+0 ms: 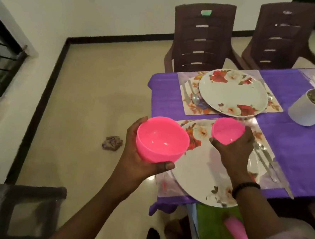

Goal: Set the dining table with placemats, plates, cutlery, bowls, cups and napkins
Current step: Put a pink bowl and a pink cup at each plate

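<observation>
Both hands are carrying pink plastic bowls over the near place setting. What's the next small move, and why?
Probably lower the right hand and set its smaller pink plastic bowl at the near floral plate. That bowl already hangs over this plate's far edge, and neither it nor the far floral plate has a bowl yet. The left hand holds the larger pink plastic bowl off the table's edge.

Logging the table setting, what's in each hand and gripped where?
Left hand cups a pink bowl round its side; right hand holds another pink bowl round its base.
</observation>
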